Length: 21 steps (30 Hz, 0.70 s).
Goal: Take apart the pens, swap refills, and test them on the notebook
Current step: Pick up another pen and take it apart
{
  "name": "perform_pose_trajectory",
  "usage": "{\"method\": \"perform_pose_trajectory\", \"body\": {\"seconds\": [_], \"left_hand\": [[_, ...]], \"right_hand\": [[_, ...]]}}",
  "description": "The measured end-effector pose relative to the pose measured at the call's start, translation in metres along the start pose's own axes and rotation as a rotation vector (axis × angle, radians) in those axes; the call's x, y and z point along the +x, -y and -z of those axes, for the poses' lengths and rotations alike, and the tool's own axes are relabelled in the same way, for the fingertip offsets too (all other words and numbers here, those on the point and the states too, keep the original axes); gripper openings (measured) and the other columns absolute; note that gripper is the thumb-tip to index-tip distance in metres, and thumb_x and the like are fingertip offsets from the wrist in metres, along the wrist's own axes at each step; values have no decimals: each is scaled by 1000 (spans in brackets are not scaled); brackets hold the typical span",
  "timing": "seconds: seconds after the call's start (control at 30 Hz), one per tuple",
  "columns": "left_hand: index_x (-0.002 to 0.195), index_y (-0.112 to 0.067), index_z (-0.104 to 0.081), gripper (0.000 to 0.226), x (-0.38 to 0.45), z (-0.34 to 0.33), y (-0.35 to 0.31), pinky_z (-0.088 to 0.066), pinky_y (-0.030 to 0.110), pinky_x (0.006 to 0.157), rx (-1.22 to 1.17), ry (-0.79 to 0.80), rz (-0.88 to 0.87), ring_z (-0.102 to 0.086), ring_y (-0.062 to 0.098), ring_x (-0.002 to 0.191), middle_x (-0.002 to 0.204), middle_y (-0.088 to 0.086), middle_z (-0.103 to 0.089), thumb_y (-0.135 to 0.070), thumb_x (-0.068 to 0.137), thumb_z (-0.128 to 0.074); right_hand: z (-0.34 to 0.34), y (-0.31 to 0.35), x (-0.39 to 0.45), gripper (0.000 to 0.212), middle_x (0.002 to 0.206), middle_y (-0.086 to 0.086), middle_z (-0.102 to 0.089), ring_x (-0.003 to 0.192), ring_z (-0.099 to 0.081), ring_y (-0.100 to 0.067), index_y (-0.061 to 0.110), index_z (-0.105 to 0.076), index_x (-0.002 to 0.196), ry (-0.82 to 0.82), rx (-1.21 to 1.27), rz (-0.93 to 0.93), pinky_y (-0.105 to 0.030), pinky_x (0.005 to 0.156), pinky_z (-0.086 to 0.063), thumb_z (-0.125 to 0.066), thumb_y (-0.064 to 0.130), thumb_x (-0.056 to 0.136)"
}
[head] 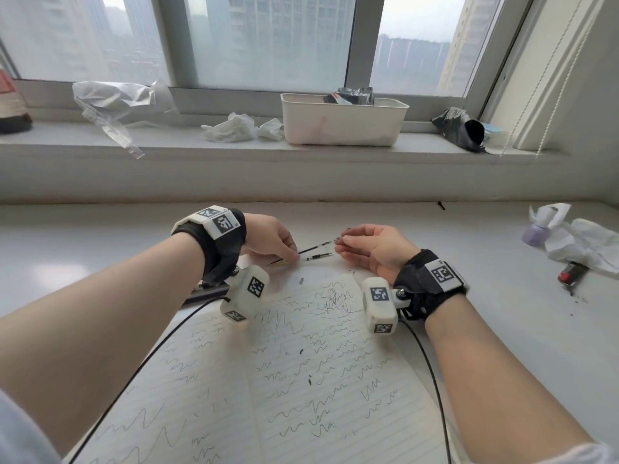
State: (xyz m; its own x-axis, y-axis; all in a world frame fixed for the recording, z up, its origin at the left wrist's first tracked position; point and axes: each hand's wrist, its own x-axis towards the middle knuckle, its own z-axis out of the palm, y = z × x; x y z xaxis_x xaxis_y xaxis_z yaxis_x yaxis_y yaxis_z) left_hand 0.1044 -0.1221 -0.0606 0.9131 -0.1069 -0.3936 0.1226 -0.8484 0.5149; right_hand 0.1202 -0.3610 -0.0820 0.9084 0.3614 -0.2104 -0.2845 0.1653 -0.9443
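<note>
An open lined notebook [301, 380] covered in black test scribbles lies on the white desk in front of me. Just beyond its top edge my left hand [271, 237] and my right hand [375, 244] face each other. A thin black refill [318, 245] runs slanted between them; both hands pinch it, the left at its lower end, the right at its upper end. A second short dark refill piece [320, 257] lies on the desk right under it. A yellowish pen part [278, 262] pokes out beneath my left fingers.
At the desk's right lie a lilac bottle [536, 233], crumpled paper [582, 244] and a red and black object [572, 274]. A white tub [341, 120], tissues [234, 128] and plastic wrap [110, 102] sit on the window sill. Cables run from both wrist devices.
</note>
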Motion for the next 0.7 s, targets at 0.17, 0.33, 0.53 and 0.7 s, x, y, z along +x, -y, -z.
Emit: {"method": "perform_pose_trajectory", "body": {"seconds": [0.17,0.33,0.53,0.7], "left_hand": [[88,-17,-72,18,0,-1,3,-45,28,70,-58,19,0,-53,19,69,75,2,-65,-34,83,-72],[87,-19,-72,17,1,-2,3,-47,31,75,-77,17,4,-54,20,72,81,3,-66,-35,83,-72],[85,-19,-72,18,1,-3,6,-44,28,70,-83,-5,-2,-53,19,69,75,1,-64,-37,83,-73],[84,-22,-73,15,2,-6,3,-44,25,68,-24,-65,-10,-53,16,64,69,-5,-63,-36,82,-73]], "right_hand": [[-3,0,0,8,81,-17,-74,70,-73,-21,-3,-62,95,13,47,-1,-28,69,-61,-62,-8,88],[-6,-1,0,12,80,-16,-74,69,-73,-21,-5,-62,97,12,34,-3,-27,68,-61,-64,-8,86],[-10,-1,1,12,79,-16,-73,61,-70,-15,-5,-65,96,-17,-62,-32,-19,52,-57,-69,-3,85],[-10,1,5,17,68,-5,-71,45,-57,-5,1,-69,96,-93,-205,-36,-13,38,-44,-76,5,81]]}}
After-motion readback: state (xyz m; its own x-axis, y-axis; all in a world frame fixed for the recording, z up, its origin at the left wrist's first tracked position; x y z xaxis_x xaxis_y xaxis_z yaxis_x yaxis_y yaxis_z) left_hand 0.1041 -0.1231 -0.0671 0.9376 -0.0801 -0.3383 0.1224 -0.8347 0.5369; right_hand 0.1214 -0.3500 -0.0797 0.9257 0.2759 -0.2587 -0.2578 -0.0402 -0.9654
